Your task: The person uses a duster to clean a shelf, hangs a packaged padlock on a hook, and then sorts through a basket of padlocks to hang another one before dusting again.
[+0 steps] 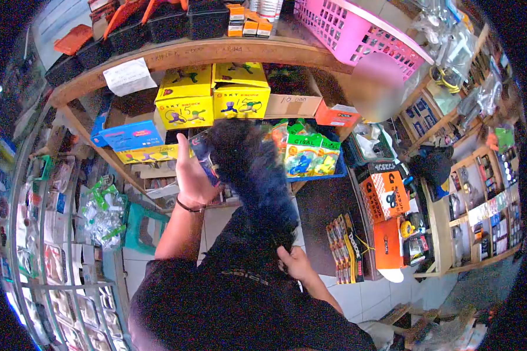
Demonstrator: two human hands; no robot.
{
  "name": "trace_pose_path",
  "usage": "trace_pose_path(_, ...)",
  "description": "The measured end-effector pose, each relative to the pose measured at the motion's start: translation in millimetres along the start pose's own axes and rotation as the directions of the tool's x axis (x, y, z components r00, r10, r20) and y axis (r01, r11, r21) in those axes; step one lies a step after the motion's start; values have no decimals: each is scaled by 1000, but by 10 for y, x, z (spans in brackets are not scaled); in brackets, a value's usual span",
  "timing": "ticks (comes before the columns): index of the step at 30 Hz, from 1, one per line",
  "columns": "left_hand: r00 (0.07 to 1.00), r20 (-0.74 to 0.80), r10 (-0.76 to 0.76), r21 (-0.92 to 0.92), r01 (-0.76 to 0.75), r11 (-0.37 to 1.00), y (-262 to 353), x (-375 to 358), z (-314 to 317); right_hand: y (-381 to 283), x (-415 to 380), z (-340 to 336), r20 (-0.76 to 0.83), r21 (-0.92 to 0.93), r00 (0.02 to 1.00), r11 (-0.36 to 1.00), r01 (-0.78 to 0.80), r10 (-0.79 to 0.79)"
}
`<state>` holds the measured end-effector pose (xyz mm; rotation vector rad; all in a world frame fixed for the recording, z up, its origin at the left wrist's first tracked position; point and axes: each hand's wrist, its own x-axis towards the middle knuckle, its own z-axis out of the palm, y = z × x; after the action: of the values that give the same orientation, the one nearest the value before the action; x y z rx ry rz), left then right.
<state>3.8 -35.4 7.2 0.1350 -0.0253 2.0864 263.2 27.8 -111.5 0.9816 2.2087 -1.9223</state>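
Note:
My left hand is raised at the front of the shelf, thumb up, around a dark packet whose far side is hidden. A black and dark blue fluffy feather duster stretches from the shelf down toward my body. Its lower end is in my right hand, whose fingers are curled round it; the handle is mostly hidden. The duster's tip covers part of the yellow stopcock boxes. Green-topped packets sit in a blue tray beside it.
A blue box and an orange box share the wooden shelf. Above hangs a pink basket. Orange boxes and carded goods stand to the right. At left are a green stool and a rack.

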Motion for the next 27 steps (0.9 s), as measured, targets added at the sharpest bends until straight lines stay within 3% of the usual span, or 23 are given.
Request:
trace_pose_path(1,1000,-2,3,-1,-3,1000,46,18,-86,-4,0,3,-5,-30,1000,999,11,-11)
trace_pose_path(2,956,257,-140,176,96,980,106,41,-178,43,26,7,43,-153,999,988,32,-26)
trace_pose_path(3,826,466,-317,367,145,919,125,62,-198,4,12,17,37,-147,999,989,32,-27)
trace_pose_path(4,816,490,-306,342,143,929,113,67,-209,-71,-11,21,37,-137,997,988,70,-65)
trace_pose_path(5,813,491,-313,343,150,927,102,51,-205,-111,-24,22,38,-129,994,986,107,-103)
trace_pose_path(7,997,61,-37,-55,40,998,22,-17,-31,79,38,37,-55,-98,996,993,71,-77)
trace_pose_path(8,1000,-21,10,27,-9,1000,-23,25,23,159,57,38,-140,-64,989,997,40,-49)
trace_pose_path(9,1000,-21,10,23,-10,1000,-1,53,-24,147,45,35,-141,-67,989,997,37,-46)
trace_pose_path(10,966,219,-138,176,100,979,34,89,-121,122,30,46,-67,-162,992,982,92,-104)
trace_pose_path(11,854,418,-311,348,166,923,49,124,-207,105,17,60,8,-249,988,957,152,-155)
trace_pose_path(12,830,480,-283,348,116,930,11,138,-200,103,6,64,2,-246,988,958,150,-154)
trace_pose_path(13,828,482,-287,348,120,930,-9,117,-177,103,-3,55,-36,-210,992,972,109,-119)
trace_pose_path(15,987,155,-52,216,18,976,-42,27,-66,58,-24,29,-68,-179,995,982,67,-80)
trace_pose_path(16,999,-25,-33,-24,33,999,-52,60,-13,0,-48,15,-93,-145,995,989,15,-28)
trace_pose_path(17,999,-27,-30,-27,29,999,-42,50,-35,-80,-83,5,-116,-110,993,993,-36,24)
trace_pose_path(18,988,108,-109,143,93,985,-28,46,-74,-215,-130,76,-116,-36,987,994,108,-111)
trace_pose_path(19,951,225,-211,317,134,939,-12,51,-116,-209,-128,77,-118,-33,987,994,106,-110)
trace_pose_path(21,921,329,-206,303,104,947,-6,95,-233,-167,-103,49,-32,-185,962,948,260,-270)
trace_pose_path(22,967,213,-138,281,74,957,-25,49,-133,-55,-59,35,-32,-187,963,948,259,-269)
trace_pose_path(24,999,-51,14,212,-3,977,-94,-9,96,161,13,40,-163,68,987,998,5,6)
trace_pose_path(25,998,-67,-7,157,18,987,-59,4,33,173,10,35,-157,61,988,998,3,7)
trace_pose_path(26,974,171,-145,216,106,971,11,31,-88,162,0,37,-72,-53,994,995,80,-83)
trace_pose_path(27,875,389,-289,296,178,939,64,54,-196,110,-19,51,19,-156,986,974,165,-164)
